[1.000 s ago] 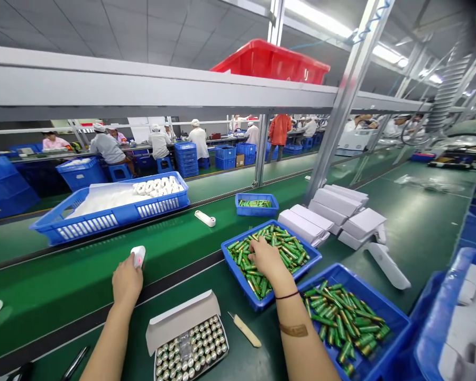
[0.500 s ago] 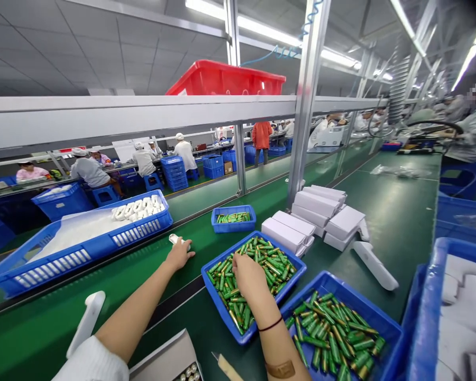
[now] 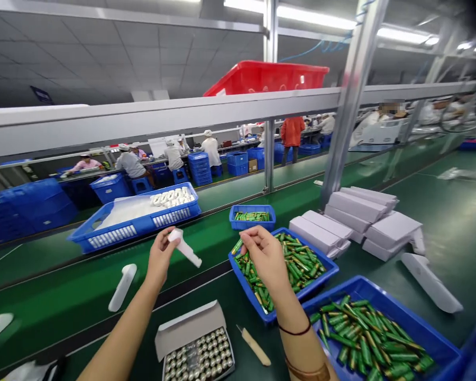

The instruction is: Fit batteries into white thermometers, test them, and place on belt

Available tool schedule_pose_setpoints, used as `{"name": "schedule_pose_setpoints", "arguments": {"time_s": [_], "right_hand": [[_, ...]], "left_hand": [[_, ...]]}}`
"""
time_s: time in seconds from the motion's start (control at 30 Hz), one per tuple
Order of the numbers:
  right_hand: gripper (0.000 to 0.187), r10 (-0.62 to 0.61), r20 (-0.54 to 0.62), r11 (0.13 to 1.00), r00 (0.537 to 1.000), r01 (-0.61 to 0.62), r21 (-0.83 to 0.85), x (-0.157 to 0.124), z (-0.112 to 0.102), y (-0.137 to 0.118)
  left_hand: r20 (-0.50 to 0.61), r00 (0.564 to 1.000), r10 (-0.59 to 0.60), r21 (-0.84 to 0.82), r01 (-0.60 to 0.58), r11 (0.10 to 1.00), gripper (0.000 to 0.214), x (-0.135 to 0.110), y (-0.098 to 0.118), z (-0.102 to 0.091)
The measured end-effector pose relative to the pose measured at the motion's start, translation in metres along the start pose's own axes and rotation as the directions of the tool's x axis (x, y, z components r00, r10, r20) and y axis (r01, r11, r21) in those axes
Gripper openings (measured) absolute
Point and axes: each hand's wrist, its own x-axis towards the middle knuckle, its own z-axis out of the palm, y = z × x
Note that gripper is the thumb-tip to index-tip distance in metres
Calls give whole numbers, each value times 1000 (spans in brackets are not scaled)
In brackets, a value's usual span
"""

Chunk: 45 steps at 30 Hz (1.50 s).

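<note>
My left hand point(image 3: 161, 256) is closed on a white plastic housing point(image 3: 187, 250) and holds it up over the green belt. One end of the housing lies between thumb and fingers, and the narrower end points down to the right. My right hand point(image 3: 267, 259) pinches a green battery point(image 3: 237, 246) with a gold end, just above the left rim of a blue tray point(image 3: 328, 268) heaped with similar batteries. Closer to me, an open cardboard box point(image 3: 190, 329) is packed with upright batteries whose metal ends show. A knife point(image 3: 254, 346) with a pale handle lies beside it.
Another blue tray point(image 3: 446, 346) of green batteries stands at lower right, and a small blue bin point(image 3: 252, 225) is farther back. White boxes point(image 3: 394, 225) are stacked by the metal post point(image 3: 347, 106). White housings point(image 3: 122, 287) lie on the belt, near a blue crate point(image 3: 143, 231).
My left hand has lifted the white housing off the belt. My right hand has come up out of the heap with a green battery. The view has swung left.
</note>
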Motion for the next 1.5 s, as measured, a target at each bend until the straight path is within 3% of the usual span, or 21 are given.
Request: {"name": "schedule_pose_setpoints", "arguments": {"time_s": [0.1,0.17,0.2,0.23,0.3,0.33,0.4,0.47,0.53,0.63,0.77,0.83,0.9,1.0,1.03,1.07,1.17,1.27,1.37,1.43,1.5], "right_hand": [[23,41,147,957,988,-81,278,-16,24,-18],[21,57,262,920,963,-152,361,-30,41,-27],[21,49,306,920,951,-161,356,-37,48,-30],[20,33,339,935,940,-148,321,-44,56,-33],[14,-15,399,982,917,-61,177,-58,68,-38],[9,-43,440,996,897,5,86,-64,73,-39],[24,-101,540,984,836,164,-69,-74,80,-43],[41,-161,618,942,770,306,-137,-80,83,-47],[45,-188,649,914,737,373,-159,-82,84,-49],[37,-171,635,928,753,340,-154,-81,83,-47],[11,-212,501,969,839,247,-5,-81,84,-36],[7,-294,432,947,853,320,13,-82,86,-30],[11,-484,382,833,787,549,-74,-83,89,-28],[16,-750,407,464,521,853,-239,-81,92,-30],[16,-772,441,374,458,888,-269,-80,92,-33],[16,-760,486,326,431,900,-288,-79,91,-36],[22,-618,628,383,474,878,-286,-78,86,-45],[23,-449,670,632,592,740,-231,-80,82,-50],[16,-118,616,943,779,282,-176,-83,84,-48],[19,88,586,993,805,-25,-115,-81,86,-46],[17,136,589,988,796,-151,-23,-76,86,-44]], "left_hand": [[-140,990,-32,-322,-14,947,43,-36,38,-12],[-114,980,-165,-704,37,709,29,-56,61,-17],[-71,975,-212,-812,67,579,25,-65,71,-18],[-33,969,-246,-879,89,468,23,-72,80,-19],[20,958,-287,-921,130,368,27,-82,92,-22],[43,951,-306,-926,152,345,29,-85,95,-24],[83,940,-331,-926,196,324,33,-88,99,-28],[94,937,-337,-925,207,318,35,-88,100,-33],[69,941,-330,-928,182,326,33,-86,101,-36],[31,941,-336,-932,149,330,29,-85,102,-38],[13,941,-339,-921,143,361,28,-89,105,-33],[46,945,-325,-915,170,366,30,-92,107,-30],[57,946,-318,-919,174,353,30,-95,108,-28],[18,943,-332,-930,138,340,30,-97,108,-27],[0,942,-337,-933,122,340,30,-96,107,-28],[-17,941,-339,-935,105,338,30,-95,107,-28],[-60,942,-331,-941,57,333,30,-91,107,-31],[-25,948,-318,-939,86,332,30,-91,109,-32],[35,972,-231,-929,117,351,27,-96,111,-31],[27,987,-160,-922,86,377,25,-99,111,-29],[44,986,-162,-920,104,379,27,-101,109,-27]]}}
